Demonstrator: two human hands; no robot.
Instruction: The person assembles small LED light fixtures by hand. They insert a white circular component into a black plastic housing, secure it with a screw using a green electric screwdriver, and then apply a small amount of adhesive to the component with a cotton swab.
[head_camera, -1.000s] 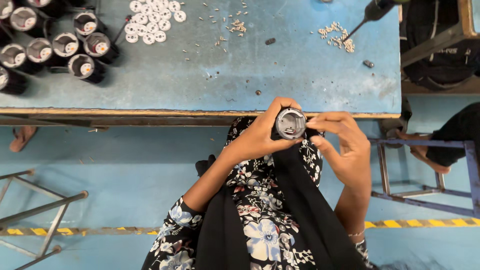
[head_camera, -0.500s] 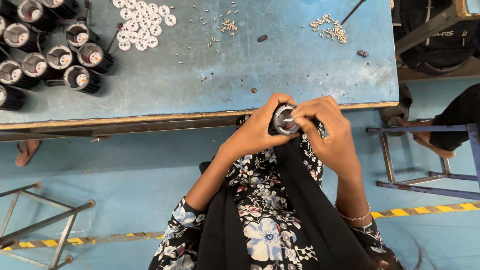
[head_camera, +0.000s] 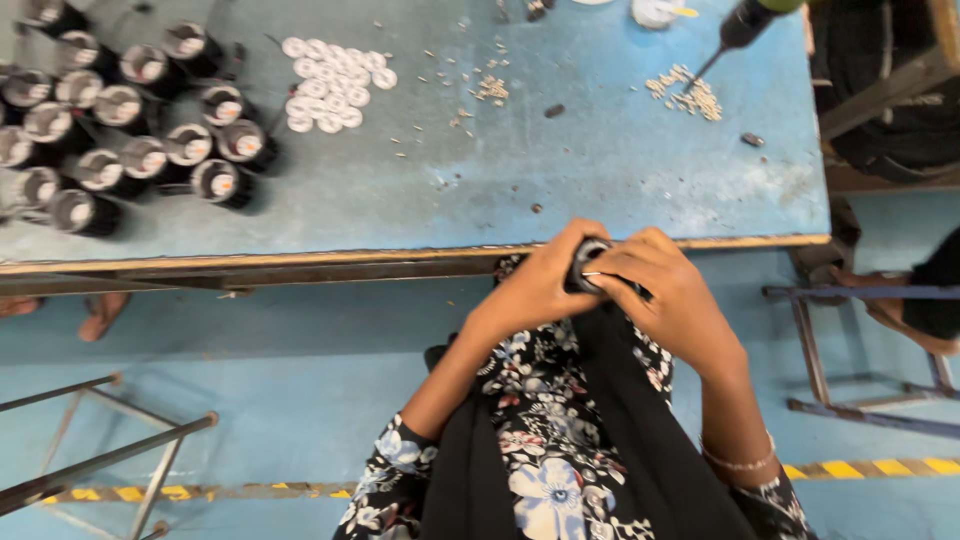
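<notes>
Cylinder (head_camera: 588, 262) between both hands' grip

Bright, even light falls from above; the dark cylinders (head_camera: 150, 140) cast short soft shadows on the blue table (head_camera: 600, 180). Slight motion blur softens everything, the edges most.

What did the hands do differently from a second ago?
The right hand closed over the small black cylinder, hiding its silvery end that showed earlier. The left hand still grips it. The cylinders and white discs on the blue table stayed put.
</notes>
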